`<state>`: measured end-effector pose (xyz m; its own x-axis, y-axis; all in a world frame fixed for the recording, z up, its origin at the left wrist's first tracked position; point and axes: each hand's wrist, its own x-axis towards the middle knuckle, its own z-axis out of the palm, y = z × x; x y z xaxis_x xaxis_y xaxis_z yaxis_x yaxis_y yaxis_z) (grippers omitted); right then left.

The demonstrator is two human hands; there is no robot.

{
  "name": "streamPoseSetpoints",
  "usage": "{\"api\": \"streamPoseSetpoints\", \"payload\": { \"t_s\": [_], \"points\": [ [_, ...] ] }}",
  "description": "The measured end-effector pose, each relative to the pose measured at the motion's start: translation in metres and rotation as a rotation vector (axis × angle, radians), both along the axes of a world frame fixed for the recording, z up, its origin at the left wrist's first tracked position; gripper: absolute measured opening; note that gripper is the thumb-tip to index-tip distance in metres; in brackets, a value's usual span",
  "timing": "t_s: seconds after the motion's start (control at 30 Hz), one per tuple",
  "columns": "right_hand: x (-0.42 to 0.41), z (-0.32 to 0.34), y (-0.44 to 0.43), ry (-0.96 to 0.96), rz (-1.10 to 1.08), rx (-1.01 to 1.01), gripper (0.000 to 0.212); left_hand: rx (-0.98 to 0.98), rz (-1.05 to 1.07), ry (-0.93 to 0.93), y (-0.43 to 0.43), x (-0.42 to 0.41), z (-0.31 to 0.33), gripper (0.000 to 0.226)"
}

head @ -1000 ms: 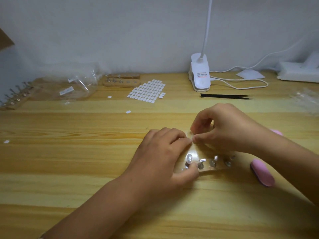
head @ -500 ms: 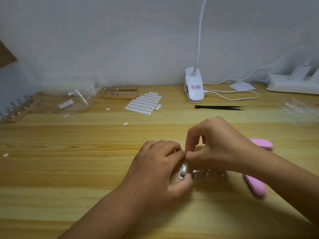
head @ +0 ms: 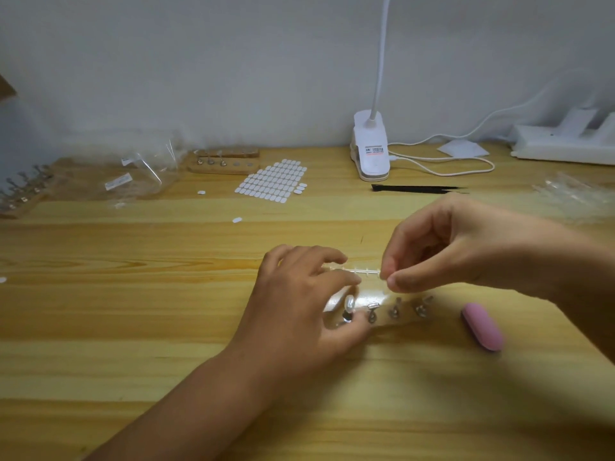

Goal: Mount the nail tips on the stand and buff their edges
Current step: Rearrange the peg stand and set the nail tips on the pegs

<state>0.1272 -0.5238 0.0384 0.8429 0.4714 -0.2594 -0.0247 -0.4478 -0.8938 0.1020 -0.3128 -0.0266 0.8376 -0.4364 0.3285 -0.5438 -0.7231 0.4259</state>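
Right fingertips (head: 387,268): thumb and forefinger pressed together, pinching the right end of the clear strip (head: 362,271); the other fingers of the right hand (head: 466,247) are curled loosely above.
Clear strip: thin, with small stubs along it, held level just above the table (head: 133,294), spanning the gap between the two hands; its left end runs in behind the left forefinger, and whether that finger grips it cannot be told.
Left fingers (head: 344,280): curled; the left hand (head: 299,307) holds the left end of the stand (head: 374,298), thumb on its near edge, middle finger at its far side.
Nail tip (head: 349,302): one pale tip sits on the leftmost peg, between the left thumb and middle finger, just below the strip.
Stand: a clear bar lying crosswise on the table, directly under the strip and below the right fingertips.
Bare pegs (head: 394,311): metal, in a row to the right of the mounted tip.
Pink buffer (head: 482,327): lying on the table near the stand's right end, apart from both hands.
Further back: black tweezers (head: 416,189), a sheet of white tabs (head: 271,181), a wooden peg block (head: 223,161), a white lamp base (head: 371,151).
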Motion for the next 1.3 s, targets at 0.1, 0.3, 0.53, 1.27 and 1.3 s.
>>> {"api": "streamPoseSetpoints", "payload": {
  "t_s": [0.1, 0.3, 0.53, 1.27, 1.3],
  "points": [
    [-0.003, -0.004, 0.004, -0.005, 0.049, 0.001, 0.009, -0.153, -0.055, 0.094, -0.002, 0.002, 0.000, 0.021],
    [-0.006, -0.010, 0.006, -0.138, 0.055, -0.054, 0.010, -0.290, -0.101, 0.247, -0.004, 0.006, -0.002, 0.008],
    [-0.018, -0.021, 0.004, -0.340, 0.020, -0.036, 0.017, -0.332, -0.107, 0.279, -0.005, 0.007, -0.003, 0.007],
    [-0.023, -0.027, 0.005, -0.460, -0.066, -0.077, 0.022, -0.355, -0.123, 0.303, -0.005, 0.010, -0.007, 0.010],
    [-0.023, -0.027, 0.005, -0.457, -0.058, -0.072, 0.023, -0.357, -0.123, 0.305, -0.005, 0.010, -0.007, 0.010]
  ]
}}
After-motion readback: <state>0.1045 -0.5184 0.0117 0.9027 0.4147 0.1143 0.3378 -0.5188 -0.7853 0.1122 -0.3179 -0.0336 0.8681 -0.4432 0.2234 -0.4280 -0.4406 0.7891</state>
